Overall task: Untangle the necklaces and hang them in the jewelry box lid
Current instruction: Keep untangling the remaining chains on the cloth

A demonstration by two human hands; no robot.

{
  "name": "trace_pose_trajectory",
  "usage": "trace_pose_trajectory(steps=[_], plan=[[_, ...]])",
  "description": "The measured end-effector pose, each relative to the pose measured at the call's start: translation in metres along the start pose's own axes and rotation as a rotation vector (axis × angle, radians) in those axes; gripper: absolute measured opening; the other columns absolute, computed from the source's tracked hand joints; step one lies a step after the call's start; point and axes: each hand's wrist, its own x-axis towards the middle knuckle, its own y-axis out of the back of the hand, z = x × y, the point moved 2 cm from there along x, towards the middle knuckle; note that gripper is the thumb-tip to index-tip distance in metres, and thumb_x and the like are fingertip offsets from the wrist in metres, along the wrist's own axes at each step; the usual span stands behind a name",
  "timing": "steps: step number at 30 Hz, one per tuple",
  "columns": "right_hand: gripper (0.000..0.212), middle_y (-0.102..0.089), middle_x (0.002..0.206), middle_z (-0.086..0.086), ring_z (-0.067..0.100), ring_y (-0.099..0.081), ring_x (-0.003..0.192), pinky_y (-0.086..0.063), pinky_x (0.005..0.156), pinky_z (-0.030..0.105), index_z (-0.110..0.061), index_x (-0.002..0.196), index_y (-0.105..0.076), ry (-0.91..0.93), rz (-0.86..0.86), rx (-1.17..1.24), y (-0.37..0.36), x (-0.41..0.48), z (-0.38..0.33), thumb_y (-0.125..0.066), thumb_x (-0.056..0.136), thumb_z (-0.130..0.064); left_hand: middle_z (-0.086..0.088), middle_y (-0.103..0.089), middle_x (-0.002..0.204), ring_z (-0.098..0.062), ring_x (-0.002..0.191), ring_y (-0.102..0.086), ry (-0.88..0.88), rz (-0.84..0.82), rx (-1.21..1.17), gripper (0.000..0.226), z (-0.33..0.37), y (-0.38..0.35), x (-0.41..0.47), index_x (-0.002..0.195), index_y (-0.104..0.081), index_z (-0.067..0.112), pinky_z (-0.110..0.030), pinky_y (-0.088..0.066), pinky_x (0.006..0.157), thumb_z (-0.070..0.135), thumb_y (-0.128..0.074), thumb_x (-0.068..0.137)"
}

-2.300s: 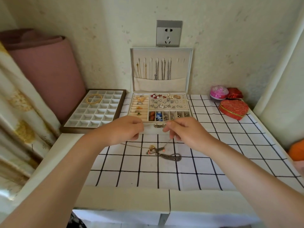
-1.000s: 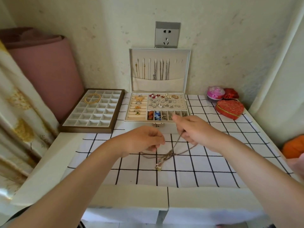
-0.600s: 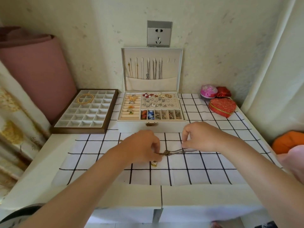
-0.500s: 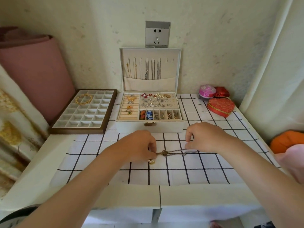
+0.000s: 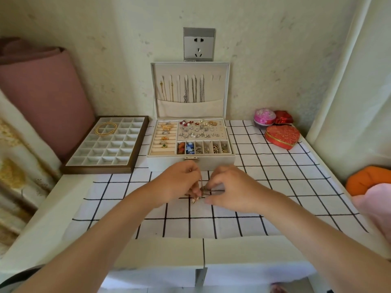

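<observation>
Across my feed the table (image 5: 63, 197) fills most of the view, white, with a black-checked cloth (image 5: 275, 187) spread over its middle and right. At the far left a pink roll (image 5: 42, 98) stands against the wall. Beside it a brown-rimmed tray (image 5: 97, 170) of small cells sits on the table, with a gold bangle (image 5: 105, 129) lying in its far cells. Just right of the tray stands the box (image 5: 215, 162), open, its compartments full of rings, earrings and small pieces. Its lid (image 5: 190, 108) is upright against the wall, and several chains (image 5: 193, 89) hang in it above a fabric pocket. A red heart box (image 5: 282, 136) sits well to the right. Close in front of the box I see both hands almost touching over the cloth. The left hand (image 5: 177, 182) has its fingers curled in, the tips pinching the necklaces (image 5: 202, 191). The right hand (image 5: 232, 191) pinches the same knot between thumb and forefinger, its other fingers loosely bent. The necklaces are a small tangle between the two hands, low over the cloth. Whether they touch it I cannot tell.
</observation>
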Motion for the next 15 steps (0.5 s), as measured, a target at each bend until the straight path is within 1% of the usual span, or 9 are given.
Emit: trace_pose_trajectory(steps=[3, 4, 7, 8, 9, 10, 12, 14, 15], plan=[[0.008, -0.060, 0.095, -0.011, 0.005, -0.057, 0.090, -0.049, 0.084, 0.029, -0.036, 0.082, -0.071, -0.045, -0.007, 0.142, -0.003, 0.002, -0.003, -0.079, 0.082, -0.036, 0.002, -0.047, 0.054, -0.017, 0.056, -0.057, -0.025, -0.003, -0.034, 0.013, 0.001, 0.002, -0.001, 0.089, -0.049, 0.011, -0.037, -0.054, 0.070, 0.007, -0.041, 0.099], [0.011, -0.062, 0.090, -0.012, 0.004, -0.058, 0.084, -0.050, 0.081, 0.028, -0.035, 0.078, -0.069, -0.071, -0.012, 0.218, -0.003, 0.003, -0.003, -0.078, 0.085, -0.032, 0.002, -0.044, 0.055, -0.016, 0.053, -0.052, -0.044, 0.000, -0.027, 0.013, 0.003, 0.004, -0.002, 0.090, -0.049, 0.012, -0.036, -0.051, 0.066, 0.008, -0.041, 0.100], [0.013, -0.071, 0.080, -0.007, 0.006, -0.063, 0.072, -0.052, 0.075, 0.024, -0.023, 0.080, -0.067, -0.147, -0.037, 0.548, 0.000, 0.004, -0.004, -0.070, 0.092, -0.018, 0.003, -0.039, 0.058, -0.010, 0.049, -0.041, -0.056, 0.088, -0.072, 0.013, 0.005, 0.012, 0.000, 0.093, -0.051, 0.012, -0.028, -0.048, 0.059, 0.012, -0.042, 0.103], [0.013, -0.072, 0.077, -0.003, 0.010, -0.063, 0.065, -0.053, 0.069, 0.024, -0.018, 0.082, -0.066, -0.157, -0.051, 0.650, 0.002, 0.004, -0.004, -0.067, 0.094, -0.014, 0.004, -0.040, 0.059, -0.008, 0.048, -0.040, -0.060, 0.131, -0.071, 0.012, 0.006, 0.015, 0.001, 0.095, -0.052, 0.012, -0.025, -0.048, 0.057, 0.012, -0.043, 0.103], [0.013, -0.068, 0.069, 0.000, 0.011, -0.058, 0.055, -0.050, 0.059, 0.023, -0.015, 0.083, -0.065, -0.173, -0.057, 0.721, 0.004, 0.003, -0.005, -0.065, 0.096, -0.014, 0.003, -0.041, 0.061, -0.007, 0.047, -0.040, -0.062, 0.165, -0.062, 0.011, 0.007, 0.018, 0.001, 0.096, -0.054, 0.011, -0.020, -0.047, 0.054, 0.013, -0.045, 0.103], [0.013, -0.059, 0.060, -0.001, 0.009, -0.048, 0.047, -0.043, 0.049, 0.021, -0.014, 0.083, -0.065, -0.192, -0.047, 0.754, 0.007, 0.003, -0.006, -0.064, 0.097, -0.016, 0.001, -0.041, 0.062, -0.006, 0.046, -0.040, -0.059, 0.190, -0.063, 0.011, 0.008, 0.021, 0.002, 0.096, -0.055, 0.011, -0.017, -0.047, 0.052, 0.013, -0.046, 0.102], [0.014, -0.043, 0.049, -0.012, 0.001, -0.035, 0.038, -0.029, 0.041, 0.014, -0.014, 0.087, -0.072, -0.229, 0.019, 0.723, 0.014, 0.002, -0.006, -0.064, 0.097, -0.022, 0.000, -0.041, 0.063, -0.006, 0.045, -0.039, -0.042, 0.217, -0.067, 0.010, 0.008, 0.027, 0.001, 0.097, -0.056, 0.010, -0.021, -0.054, 0.054, 0.013, -0.048, 0.102], [0.018, -0.042, 0.040, -0.019, -0.001, -0.041, 0.034, -0.029, 0.037, 0.010, -0.012, 0.094, -0.076, -0.240, 0.065, 0.660, 0.021, 0.003, -0.005, -0.063, 0.097, -0.024, 0.001, -0.042, 0.062, -0.005, 0.040, -0.040, -0.022, 0.238, -0.046, 0.010, 0.007, 0.033, 0.000, 0.100, -0.058, 0.008, -0.034, -0.061, 0.063, 0.015, -0.051, 0.101], [0.019, -0.043, 0.038, -0.020, -0.002, -0.042, 0.034, -0.029, 0.036, 0.010, -0.012, 0.095, -0.077, -0.254, 0.075, 0.655, 0.024, 0.003, -0.004, -0.063, 0.097, -0.025, 0.002, -0.043, 0.062, -0.006, 0.039, -0.040, -0.018, 0.252, -0.018, 0.010, 0.005, 0.037, 0.000, 0.101, -0.059, 0.009, -0.036, -0.058, 0.057, 0.016, -0.052, 0.101]])
